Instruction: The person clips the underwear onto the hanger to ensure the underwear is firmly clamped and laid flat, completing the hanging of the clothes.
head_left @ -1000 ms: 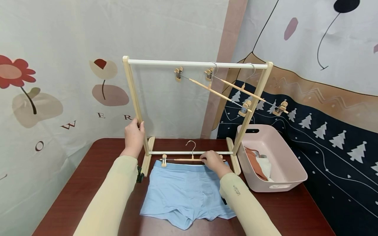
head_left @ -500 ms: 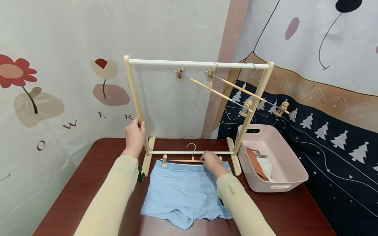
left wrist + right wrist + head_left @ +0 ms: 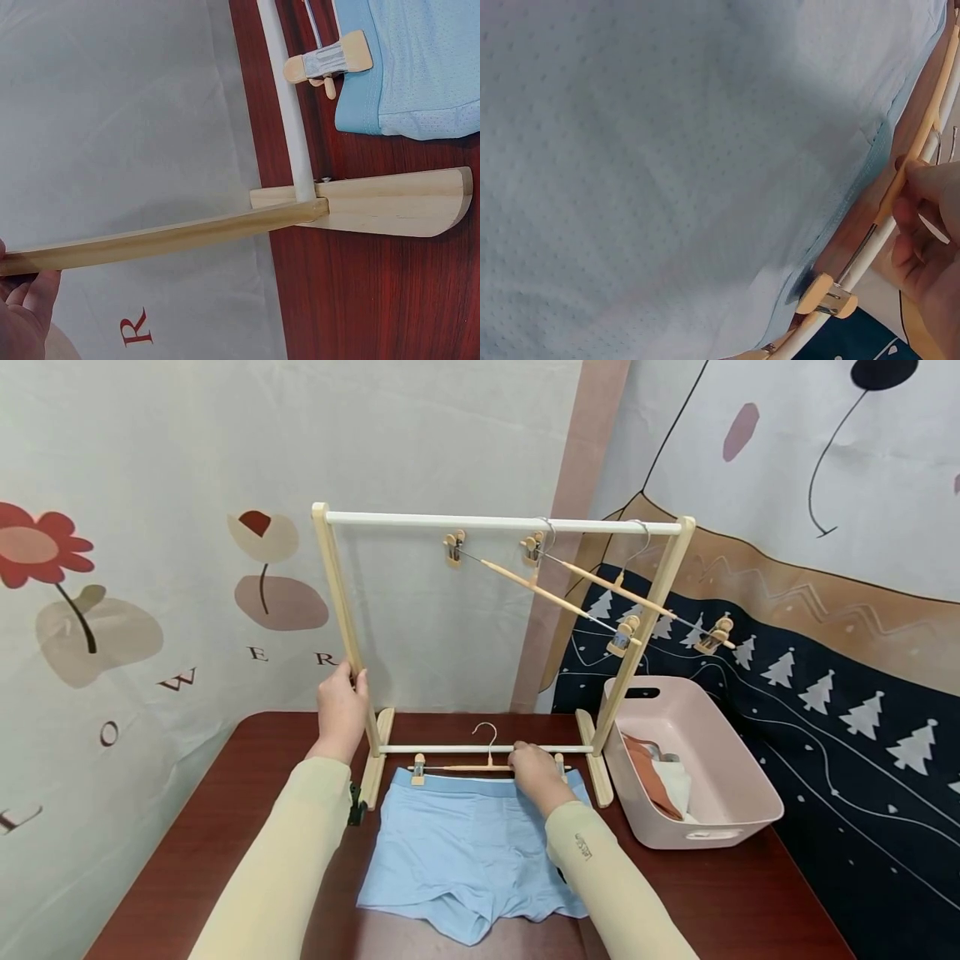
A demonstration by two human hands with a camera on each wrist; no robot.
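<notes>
My left hand [image 3: 341,710] grips the left wooden upright [image 3: 150,244] of a small clothes rack, about a third of the way up. Light blue boxer briefs [image 3: 468,852] lie flat on the table, waistband toward the rack. Wooden clips at both ends of a clip hanger [image 3: 465,768] are on the waistband; the left clip [image 3: 330,64] and right clip [image 3: 827,298] both show. With thumb and finger, my right hand [image 3: 536,772] pinches the hanger's wooden bar right of its metal hook [image 3: 491,739]. The hook points up in front of the rack's lower white rail [image 3: 442,748].
Two bare clip hangers [image 3: 558,597] hang from the white top rail [image 3: 480,520], toward its right end. Right of the rack stands a pink basket [image 3: 738,768] holding orange cloth [image 3: 648,777] and white cloth [image 3: 675,785]. A printed backdrop [image 3: 187,460] stands close behind the table.
My right hand has shifted slightly left along the hanger bar, and the right clip now shows beside it. The left hand stays on the upright; the briefs remain in place.
</notes>
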